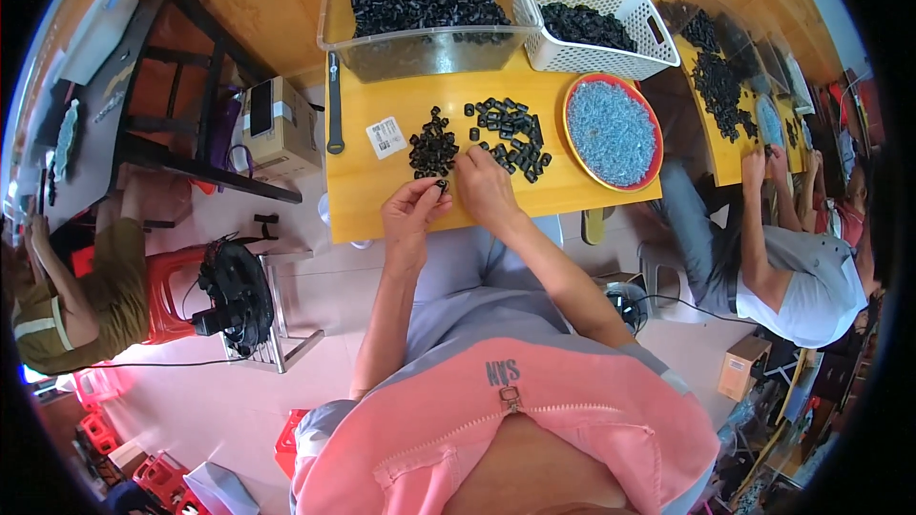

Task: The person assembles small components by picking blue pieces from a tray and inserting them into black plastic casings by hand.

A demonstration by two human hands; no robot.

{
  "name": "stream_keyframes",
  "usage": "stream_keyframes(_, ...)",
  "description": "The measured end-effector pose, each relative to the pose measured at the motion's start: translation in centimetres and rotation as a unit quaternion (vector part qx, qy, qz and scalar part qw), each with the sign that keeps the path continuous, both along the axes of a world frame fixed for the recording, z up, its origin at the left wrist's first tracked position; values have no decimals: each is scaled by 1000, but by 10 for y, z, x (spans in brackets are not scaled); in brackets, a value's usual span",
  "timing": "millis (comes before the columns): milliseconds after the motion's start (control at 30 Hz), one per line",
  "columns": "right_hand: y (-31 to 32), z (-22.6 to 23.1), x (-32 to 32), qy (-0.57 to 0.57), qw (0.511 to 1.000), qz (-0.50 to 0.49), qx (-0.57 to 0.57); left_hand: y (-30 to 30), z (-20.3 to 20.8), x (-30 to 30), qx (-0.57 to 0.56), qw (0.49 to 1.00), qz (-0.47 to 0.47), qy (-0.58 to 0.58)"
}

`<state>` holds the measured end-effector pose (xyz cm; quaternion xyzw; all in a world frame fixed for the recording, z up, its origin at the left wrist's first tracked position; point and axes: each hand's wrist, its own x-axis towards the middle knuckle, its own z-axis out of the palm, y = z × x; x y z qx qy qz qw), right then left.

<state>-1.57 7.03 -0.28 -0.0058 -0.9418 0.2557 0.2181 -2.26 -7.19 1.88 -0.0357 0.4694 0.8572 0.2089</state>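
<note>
My left hand (410,217) is at the table's near edge, thumb and fingers pinching a small black plastic part (442,186). Close beside it, my right hand (487,193) reaches over the tabletop with its fingers curled down. Whatever those fingertips hold, if anything, is hidden. Just beyond my hands lies a heap of small black parts (432,145). A looser group of black block-like pieces (515,133) spreads to its right. Further right stands a round red-rimmed tray (570,138) full of small bluish clear pieces (611,132).
At the table's back, a clear plastic bin (420,59) and a white perforated basket (596,59) hold many black parts. A white label (386,137) and a dark strap-like strip (334,105) lie at left. A black fan (239,296) stands left; people work at both sides.
</note>
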Motion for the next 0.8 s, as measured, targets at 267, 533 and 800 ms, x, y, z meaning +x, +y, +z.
stream_keyframes(267,24,43,20,-121,755,0,-645,6,4,1,-2,999,-35,-12)
stream_keyframes(533,43,64,43,-143,666,39,-731,23,8,6,23,996,-86,-12)
stream_keyframes(800,44,65,48,-151,699,20,-698,28,3,9,59,992,-109,-40)
